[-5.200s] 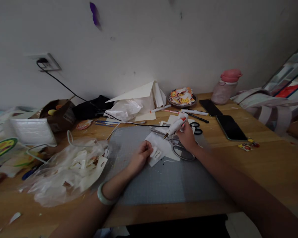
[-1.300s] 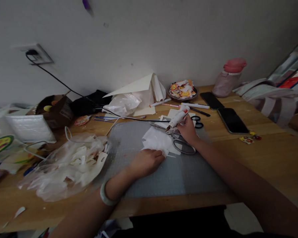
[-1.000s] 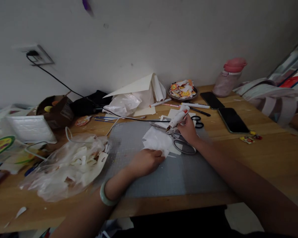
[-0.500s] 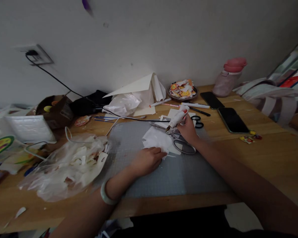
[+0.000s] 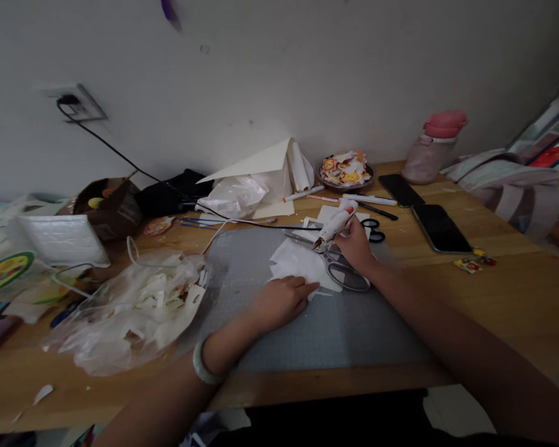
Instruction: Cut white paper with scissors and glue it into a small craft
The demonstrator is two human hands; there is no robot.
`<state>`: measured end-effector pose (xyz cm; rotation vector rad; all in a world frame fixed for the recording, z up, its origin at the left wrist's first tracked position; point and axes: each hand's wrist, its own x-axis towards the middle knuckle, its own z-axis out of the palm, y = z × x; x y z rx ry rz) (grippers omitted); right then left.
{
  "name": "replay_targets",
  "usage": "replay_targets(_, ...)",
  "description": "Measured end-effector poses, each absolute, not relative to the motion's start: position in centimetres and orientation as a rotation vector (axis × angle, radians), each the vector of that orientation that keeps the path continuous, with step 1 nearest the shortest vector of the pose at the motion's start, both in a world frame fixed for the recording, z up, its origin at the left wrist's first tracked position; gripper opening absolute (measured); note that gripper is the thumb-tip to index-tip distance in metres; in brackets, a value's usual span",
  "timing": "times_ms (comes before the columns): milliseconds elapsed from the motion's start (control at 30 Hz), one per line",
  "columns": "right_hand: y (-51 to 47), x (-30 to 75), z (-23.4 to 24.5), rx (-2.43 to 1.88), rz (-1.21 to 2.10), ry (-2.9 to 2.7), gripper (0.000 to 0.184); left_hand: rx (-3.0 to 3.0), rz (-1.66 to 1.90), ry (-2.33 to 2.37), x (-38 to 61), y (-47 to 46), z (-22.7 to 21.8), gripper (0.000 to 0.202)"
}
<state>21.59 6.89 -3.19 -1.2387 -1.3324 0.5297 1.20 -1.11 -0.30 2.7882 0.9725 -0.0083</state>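
My right hand (image 5: 355,247) is closed round a white hot glue gun (image 5: 336,225), its metal nozzle tilted down to the left over the mat. Below that nozzle lies white paper (image 5: 294,259), cut in an uneven shape. My left hand (image 5: 282,302) is at the paper's lower edge, fingers curled together and one digit stretched along it; its fingertips are partly hidden. Beneath the right hand are large grey-handled scissors (image 5: 348,277), partly covered. A smaller black-handled pair (image 5: 376,236) lies just behind. All this rests on a grey cutting mat (image 5: 307,338).
A plastic bag of paper scraps (image 5: 135,316) lies left of the mat. Behind are pens (image 5: 370,199), a bowl of cutouts (image 5: 347,174) and folded card (image 5: 256,162). Two phones (image 5: 440,228) and a pink bottle (image 5: 431,149) stand right. A black cord (image 5: 116,151) runs from the wall socket.
The whole view has shifted slightly, so things appear a little further right. Both hands keep almost the same place, the right one still holding the glue gun.
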Motion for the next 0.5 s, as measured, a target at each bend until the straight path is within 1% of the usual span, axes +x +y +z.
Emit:
replay_targets(333,6.92,21.69,-3.42,-1.254,0.538,-1.341,0.03,2.761,0.014,0.968,1.29,-1.1,-0.26,0.038)
replay_targets(500,6.83,21.65,-3.21,-1.244,0.517,-1.353,0.03,2.658,0.086,1.086,1.24,-1.12,-0.33,0.03)
